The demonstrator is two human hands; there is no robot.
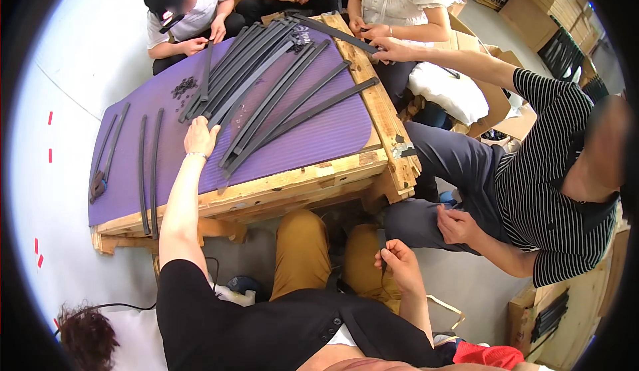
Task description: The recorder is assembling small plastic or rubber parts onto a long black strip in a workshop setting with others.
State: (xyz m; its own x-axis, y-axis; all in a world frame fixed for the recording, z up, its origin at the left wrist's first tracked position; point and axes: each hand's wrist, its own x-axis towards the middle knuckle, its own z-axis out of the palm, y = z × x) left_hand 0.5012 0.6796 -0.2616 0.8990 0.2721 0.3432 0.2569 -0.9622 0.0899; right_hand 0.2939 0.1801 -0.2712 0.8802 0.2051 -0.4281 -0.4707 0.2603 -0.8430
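Note:
Long, flat black strips (266, 65) lie fanned out in a pile on a purple ridged mat (126, 151). My left hand (202, 137) reaches forward to the near end of this pile. Its thumb and fingers close round the end of one black strip, though the fingertips are partly hidden. Over my lap, my right hand (401, 264) pinches a narrow dark strip (382, 240) between thumb and fingers. The strip's upper end stands up above the fingers. Small black pieces (184, 87) are scattered left of the pile.
A wooden pallet frame (293, 181) carries the mat. Several single strips (143, 171) lie at the left, some overhanging the front edge. At right, a person in a striped shirt (539, 165) holds a black strip (339, 35). Other people sit along the far side.

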